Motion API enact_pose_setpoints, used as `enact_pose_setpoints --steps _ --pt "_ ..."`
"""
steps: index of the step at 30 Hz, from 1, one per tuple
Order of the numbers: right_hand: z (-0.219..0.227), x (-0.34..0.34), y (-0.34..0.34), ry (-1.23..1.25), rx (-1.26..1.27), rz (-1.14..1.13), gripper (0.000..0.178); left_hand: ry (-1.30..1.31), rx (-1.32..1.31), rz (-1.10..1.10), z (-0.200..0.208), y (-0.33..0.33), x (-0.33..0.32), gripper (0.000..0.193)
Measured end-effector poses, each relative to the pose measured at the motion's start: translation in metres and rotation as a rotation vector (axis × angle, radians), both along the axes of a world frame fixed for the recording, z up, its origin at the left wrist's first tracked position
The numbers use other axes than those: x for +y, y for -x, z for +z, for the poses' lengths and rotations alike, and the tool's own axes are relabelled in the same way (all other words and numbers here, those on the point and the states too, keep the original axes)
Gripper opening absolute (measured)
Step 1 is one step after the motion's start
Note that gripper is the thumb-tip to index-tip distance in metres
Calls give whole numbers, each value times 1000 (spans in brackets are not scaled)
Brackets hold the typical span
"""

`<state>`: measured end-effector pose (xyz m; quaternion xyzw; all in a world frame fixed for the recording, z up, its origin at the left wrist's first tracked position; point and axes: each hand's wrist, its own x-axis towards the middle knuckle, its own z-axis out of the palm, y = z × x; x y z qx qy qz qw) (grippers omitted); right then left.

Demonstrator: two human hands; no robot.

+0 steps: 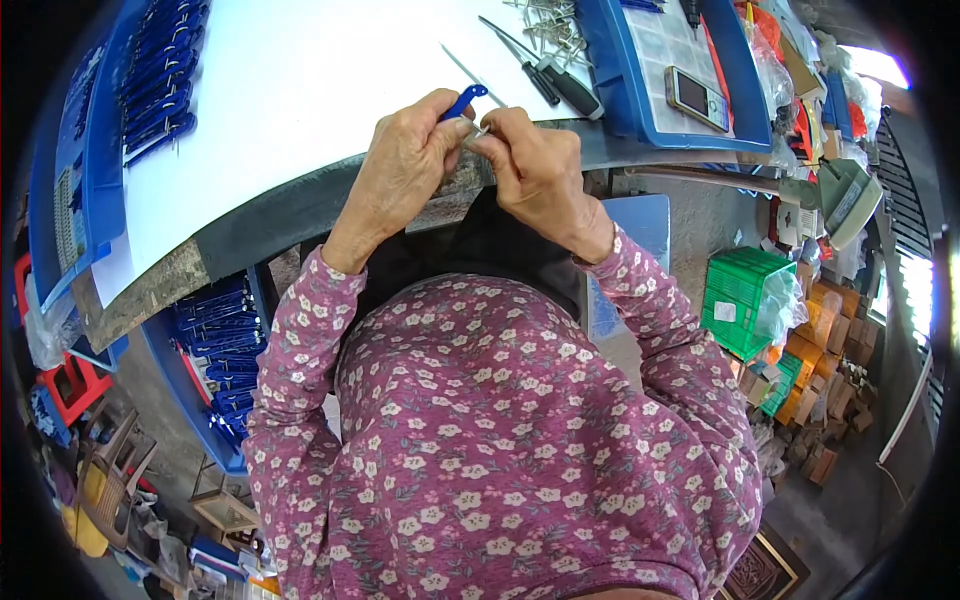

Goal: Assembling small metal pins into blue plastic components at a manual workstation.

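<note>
Just above the table's near edge, my left hand point(398, 155) is closed on a blue plastic handle point(466, 99) whose rounded end has small holes. My right hand point(545, 175) meets it, thumb and forefinger pinched on a small silvery metal piece point(479, 131) at the handle's lower side. The fingers partly hide where the two parts meet. A thin metal rod point(462, 65) lies on the white sheet beyond my hands. To its right rest a screwdriver with a thick black handle point(572, 90) and a slimmer black-handled tool point(541, 84).
Loose metal parts point(552, 28) lie at the back. Many blue-handled pieces point(165, 75) are stacked at left beside a blue tray point(105, 190). Another blue tray point(620, 90) at right holds a mobile phone point(697, 98). Below the table, a blue bin point(165, 350) carries more blue pieces; a green crate point(735, 300) stands right.
</note>
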<state>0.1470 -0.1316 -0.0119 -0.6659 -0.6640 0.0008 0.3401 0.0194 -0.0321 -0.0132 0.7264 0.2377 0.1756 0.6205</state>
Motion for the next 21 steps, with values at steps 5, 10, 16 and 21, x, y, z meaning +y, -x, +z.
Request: enact_pose_setpoints --steps 5,10,16,21 --pt "16 6 -9 367 855 60 15 82 -10 -5 -3 4 2 21" --pt "19 7 -19 633 1499 170 27 23 -55 10 -4 4 1 18" --pt "13 10 -20 692 1654 165 25 20 -9 1 -4 14 6 23" --pt "12 16 -23 736 1723 246 25 -27 -24 -7 -3 16 9 24"
